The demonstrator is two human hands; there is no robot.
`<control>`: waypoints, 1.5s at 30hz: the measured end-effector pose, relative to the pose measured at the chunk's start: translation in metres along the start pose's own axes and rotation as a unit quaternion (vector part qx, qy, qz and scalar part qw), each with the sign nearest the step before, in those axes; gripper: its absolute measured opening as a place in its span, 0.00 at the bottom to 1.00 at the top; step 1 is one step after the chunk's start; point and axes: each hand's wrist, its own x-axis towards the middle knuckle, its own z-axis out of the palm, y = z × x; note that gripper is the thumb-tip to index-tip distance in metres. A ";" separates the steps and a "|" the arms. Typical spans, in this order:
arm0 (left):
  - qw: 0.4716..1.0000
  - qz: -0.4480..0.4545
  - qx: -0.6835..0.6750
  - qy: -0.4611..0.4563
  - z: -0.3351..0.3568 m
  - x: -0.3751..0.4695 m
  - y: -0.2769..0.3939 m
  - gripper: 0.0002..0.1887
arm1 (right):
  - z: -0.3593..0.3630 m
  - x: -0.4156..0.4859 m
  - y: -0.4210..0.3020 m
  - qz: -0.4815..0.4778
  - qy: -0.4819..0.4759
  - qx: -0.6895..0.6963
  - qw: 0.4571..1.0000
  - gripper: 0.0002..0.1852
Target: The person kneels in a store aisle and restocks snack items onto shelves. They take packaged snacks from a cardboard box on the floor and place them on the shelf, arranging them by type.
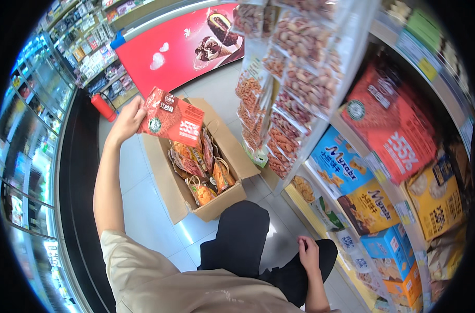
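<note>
My left hand [130, 119] grips the left edge of a red snack bag [171, 117] printed with white lettering. The bag is held over the far part of an open cardboard box [222, 207], covering some of what is inside. Several bright snack packages with looped handles stand in the box; an orange package [223, 176] and a yellow-orange package [201, 191] are near its front end. Loosely curled and holding nothing visible, my right hand [309, 254] is by my right knee [326, 254], in black trousers.
Clear bags of nuts [300, 78] hang on a rack at the right. Beside it, shelves hold another red bag [390, 121], a blue biscuit pack [341, 160] and a yellow bag [433, 199]. A red chest freezer [143, 62], a fire extinguisher [103, 107] and a glass-front cooler [30, 156] stand around.
</note>
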 end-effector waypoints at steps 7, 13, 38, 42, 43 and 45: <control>0.893 -0.025 -0.445 -0.069 0.050 -0.093 0.107 0.08 | -0.009 0.028 -0.121 -0.083 -0.094 0.348 0.929 0.25; 0.804 -0.004 -0.582 -0.124 0.143 -0.139 0.181 0.10 | -0.062 0.026 -0.159 -0.111 -0.143 0.556 0.811 0.49; 0.542 0.173 -0.734 -0.372 0.256 -0.054 0.417 0.19 | -0.197 -0.046 -0.172 -0.197 0.330 0.406 0.829 0.49; 0.543 0.173 -0.742 -0.351 0.258 -0.058 0.410 0.22 | -0.203 -0.035 -0.176 -0.180 0.331 0.412 0.830 0.50; 0.546 0.175 -0.743 -0.346 0.259 -0.058 0.408 0.22 | -0.205 -0.033 -0.176 -0.175 0.325 0.415 0.832 0.49; 0.554 0.176 -0.736 -0.346 0.260 -0.056 0.405 0.21 | -0.206 -0.028 -0.175 -0.179 0.329 0.411 0.831 0.47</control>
